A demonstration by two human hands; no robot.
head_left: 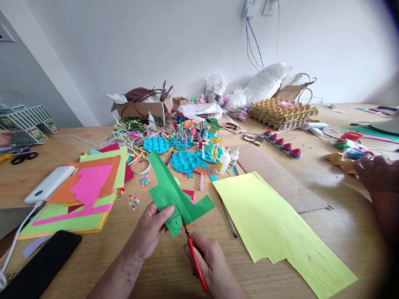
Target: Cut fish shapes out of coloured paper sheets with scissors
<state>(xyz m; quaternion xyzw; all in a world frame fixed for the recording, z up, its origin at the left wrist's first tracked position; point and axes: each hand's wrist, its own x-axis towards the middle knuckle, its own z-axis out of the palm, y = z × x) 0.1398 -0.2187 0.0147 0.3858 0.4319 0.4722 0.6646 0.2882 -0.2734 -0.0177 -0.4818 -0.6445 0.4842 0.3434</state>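
Note:
My left hand (152, 226) pinches a green sheet of paper (191, 203) with a fish outline drawn on it in dark line. Closed round the red handles of a pair of scissors (195, 263) is my right hand (210, 259). The scissors' blades meet the green paper's lower edge, beside the drawn fish. A pale yellow-green sheet (264, 216) with pencilled outlines lies to the right, partly over a pen (230, 222). Blue textured discs (183, 162) bearing small paper fish and decorations stand beyond the green paper.
Stacked coloured paper (96, 182), a white power bank (50, 185) and a black phone (46, 265) lie left. Glue bottles (223, 162), cardboard (280, 178) and egg trays (283, 112) are further back. Another person's hand (377, 178) is at the right edge.

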